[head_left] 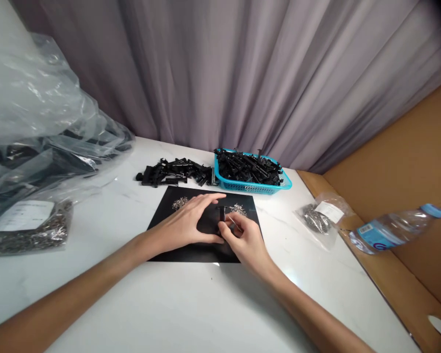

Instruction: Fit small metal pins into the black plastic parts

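Over the black mat (206, 252), my right hand (244, 238) is closed in a pinch on a small black plastic part (222, 213), which stands roughly upright between thumb and fingers. My left hand (185, 220) is beside it, thumb and fingers stretched apart in a wide C that faces the part; I cannot tell whether a fingertip touches it. Behind my left hand lies a small pile of shiny metal pieces (179, 202). A second pile of metal pieces (238, 210) sits just behind my right hand and is partly hidden by it.
A blue basket (255, 187) heaped with black plastic parts stands at the back, beside a loose heap of similar parts (176, 171). Large clear bags (40, 147) fill the left side. At right are a small bag of metal pieces (318, 218) and a plastic bottle (393, 230) lying tilted.
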`<control>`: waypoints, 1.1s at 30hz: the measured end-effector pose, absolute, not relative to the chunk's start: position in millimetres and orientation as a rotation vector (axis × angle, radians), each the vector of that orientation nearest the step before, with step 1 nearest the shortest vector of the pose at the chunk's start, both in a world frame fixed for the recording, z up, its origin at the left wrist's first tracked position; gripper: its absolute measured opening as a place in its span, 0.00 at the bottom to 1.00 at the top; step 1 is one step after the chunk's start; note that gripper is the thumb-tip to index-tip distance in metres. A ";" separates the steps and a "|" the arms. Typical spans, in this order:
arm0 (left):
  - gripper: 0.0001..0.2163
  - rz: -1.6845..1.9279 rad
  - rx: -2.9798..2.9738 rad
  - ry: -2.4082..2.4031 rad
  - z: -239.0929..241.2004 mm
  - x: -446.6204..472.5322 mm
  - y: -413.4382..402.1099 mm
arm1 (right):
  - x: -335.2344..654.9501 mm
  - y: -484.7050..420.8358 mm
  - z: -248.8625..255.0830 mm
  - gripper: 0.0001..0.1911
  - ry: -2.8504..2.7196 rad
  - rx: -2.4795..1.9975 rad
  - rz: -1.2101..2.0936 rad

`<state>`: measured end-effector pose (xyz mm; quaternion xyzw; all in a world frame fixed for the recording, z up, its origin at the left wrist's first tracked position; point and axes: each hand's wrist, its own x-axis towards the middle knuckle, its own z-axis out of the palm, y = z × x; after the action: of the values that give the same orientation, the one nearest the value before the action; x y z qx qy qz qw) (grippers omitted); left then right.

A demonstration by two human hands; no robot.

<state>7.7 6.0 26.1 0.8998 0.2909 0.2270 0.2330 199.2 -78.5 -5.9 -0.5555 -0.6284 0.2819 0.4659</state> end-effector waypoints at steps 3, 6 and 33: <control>0.35 0.757 2.677 0.966 29.8 -7.9 29.0 | 213.6 -64.2 3.4 0.15 -1.520 -1.429 0.425; 0.19 0.867 2.864 1.187 27.4 -29.2 57.9 | 241.4 -39.5 23.4 0.16 -1.608 -1.463 0.014; 0.14 0.745 3.070 1.381 2.4 -58.8 93.8 | 258.6 -0.5 41.2 0.19 -1.801 -1.413 -0.377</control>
<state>-58.8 93.8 2.4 0.8801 0.3958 0.2136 -0.1523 258.6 -0.5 41.2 -0.5583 -0.7116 -0.1490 0.3996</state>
